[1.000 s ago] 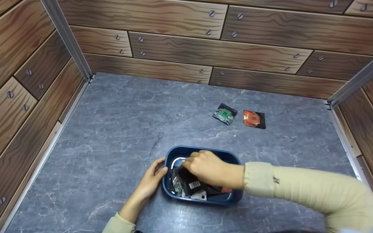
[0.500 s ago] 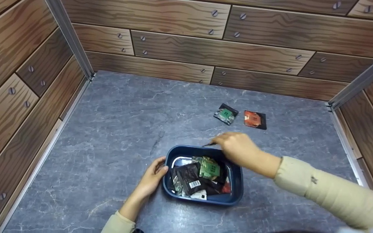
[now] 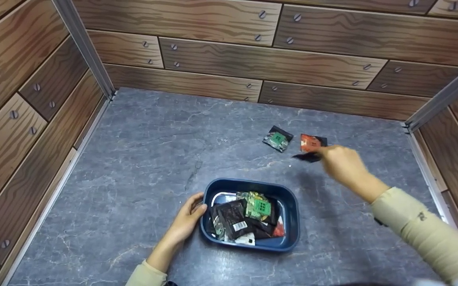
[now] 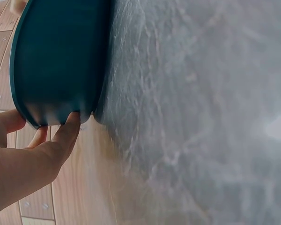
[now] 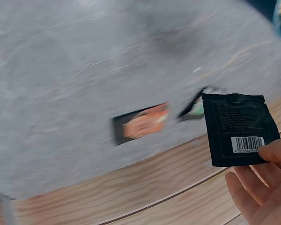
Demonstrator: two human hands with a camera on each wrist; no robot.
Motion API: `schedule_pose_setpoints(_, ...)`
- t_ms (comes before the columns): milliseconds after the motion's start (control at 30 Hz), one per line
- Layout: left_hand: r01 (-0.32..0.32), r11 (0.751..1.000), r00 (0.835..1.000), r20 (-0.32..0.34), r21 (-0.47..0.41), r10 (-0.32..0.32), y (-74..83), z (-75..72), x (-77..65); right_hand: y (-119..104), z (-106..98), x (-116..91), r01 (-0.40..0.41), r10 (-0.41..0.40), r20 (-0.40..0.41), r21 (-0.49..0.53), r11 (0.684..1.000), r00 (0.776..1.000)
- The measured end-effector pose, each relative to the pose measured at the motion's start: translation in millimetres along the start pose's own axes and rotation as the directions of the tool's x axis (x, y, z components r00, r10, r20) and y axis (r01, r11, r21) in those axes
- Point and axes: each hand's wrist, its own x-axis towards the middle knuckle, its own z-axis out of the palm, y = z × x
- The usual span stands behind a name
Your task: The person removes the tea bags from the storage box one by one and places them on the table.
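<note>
My right hand (image 3: 342, 165) pinches a small black sachet (image 5: 239, 131) between thumb and fingers; a barcode shows on its face in the right wrist view. In the head view this sachet hangs over the surface, overlapping the near edge of an orange-and-black sachet (image 3: 309, 142). Left of that lies a green-and-black sachet (image 3: 278, 139). My left hand (image 3: 185, 218) grips the left end of a dark blue plastic bin (image 3: 294, 222), thumb at the rim and fingers on the outer wall (image 4: 61, 70). Inside the bin are several sachets, including a green one (image 3: 259, 206) and a black one (image 3: 231, 218).
Grey marble-patterned surface (image 3: 153, 159) lies under everything. Wood-print panels (image 3: 213, 55) close it in at the back, left and right, with metal posts (image 3: 84, 43) at the corners.
My right hand has come up out of the bin with the black sachet and moved right and away, over to the orange sachet. My left hand and the bin have stayed put.
</note>
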Motion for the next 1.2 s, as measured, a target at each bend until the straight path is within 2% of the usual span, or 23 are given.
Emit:
schedule_pose_setpoints(100, -0.007, 1.000, 1.000, 0.002, -0.008, 0.007, 0.0, 0.2, 0.3, 24.4, -3.3, -2.9, -0.077, 0.077, -0.014, -0.021, 0.997, 0.997)
schedule_pose_setpoints(267, -0.007, 1.000, 1.000, -0.001, -0.009, 0.007, 0.2, 0.7, 0.6, 62.1, -2.3, -9.0, -0.159, 0.155, -0.071, -0.052, 0.986, 0.985)
schedule_pose_setpoints(467, -0.004, 1.000, 1.000, -0.010, 0.000, 0.004, 1.5, 1.2, 1.2, 94.0, 6.9, -13.1, -0.246, 0.241, -0.051, -0.100, 0.964, 0.969)
schedule_pose_setpoints(600, 0.000, 1.000, 1.000, -0.011, -0.002, 0.000, 1.6, 0.8, 1.3, 106.4, 24.0, -14.8, -0.270, 0.262, -0.072, -0.143, 0.952, 0.962)
schedule_pose_setpoints(833, 0.008, 1.000, 1.000, -0.007, -0.001, -0.008, 2.0, -0.4, -0.5, 119.8, 49.4, -11.7, -0.347, 0.348, -0.034, -0.212, 0.914, 0.937)
schedule_pose_setpoints(1000, 0.006, 1.000, 1.000, 0.001, -0.004, -0.006, 2.3, -0.3, -0.1, 125.5, 57.4, -7.0, -0.415, 0.422, -0.012, -0.213, 0.885, 0.906)
schedule_pose_setpoints(1200, -0.002, 1.000, 1.000, 0.014, -0.001, 0.002, 2.1, -1.0, -0.6, 129.4, 67.8, -8.9, -0.478, 0.486, 0.012, -0.158, 0.864, 0.874)
